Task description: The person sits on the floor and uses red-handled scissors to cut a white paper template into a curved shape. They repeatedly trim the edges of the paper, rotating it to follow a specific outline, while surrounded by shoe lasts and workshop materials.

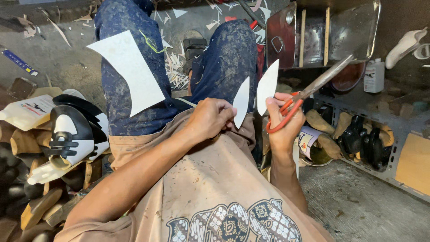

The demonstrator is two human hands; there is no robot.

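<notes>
Both grips are closed: the left hand (209, 117) pinches a small white curved, pointed cut piece of sheet material (242, 102) between fingers and thumb, and the right hand (282, 122) clamps a second white pointed cut piece (268, 86) together with a pair of orange-handled scissors (309, 92). The two pieces stand upright just beside each other, near the middle of the view, the second at 3 o'clock of the first, not quite touching. The scissors' metal blades run out toward 2 o'clock from the right hand.

A larger white curved sheet piece (130, 74) lies on the left thigh of the dark blue speckled trousers (224, 58), at 10 o'clock from the left hand. White offcuts (177, 71) lie scattered on the floor between the legs. At 9 o'clock sits a pile of black-and-white shoe uppers on wooden lasts (71, 134). At 3 o'clock, a grey metal shelf (403, 121) holds dark shoe lasts, with an open tin can (311, 145) below the right hand.
</notes>
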